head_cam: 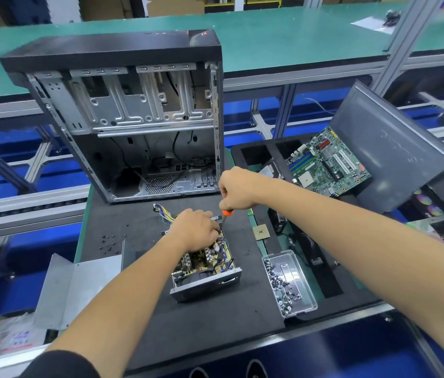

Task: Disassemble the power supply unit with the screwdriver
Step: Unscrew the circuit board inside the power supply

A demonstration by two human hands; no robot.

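The power supply unit (206, 272) lies open on the black mat, its circuit board, coils and wires exposed. My left hand (195, 230) rests on its far end with fingers curled over the components. My right hand (236, 190) grips a screwdriver with an orange handle (227, 213); the shaft points down into the unit's far right corner, next to my left fingers. The tip is hidden among the parts. A bundle of coloured wires (164, 213) trails from the unit's far side.
An empty computer case (122, 118) stands behind the unit. The bent metal cover (76, 290) lies at left, with loose black screws (109, 245) beyond it. A clear screw tray (289, 282), a CPU chip (261, 232), a motherboard (327, 163) and a grey panel (390, 148) are at right.
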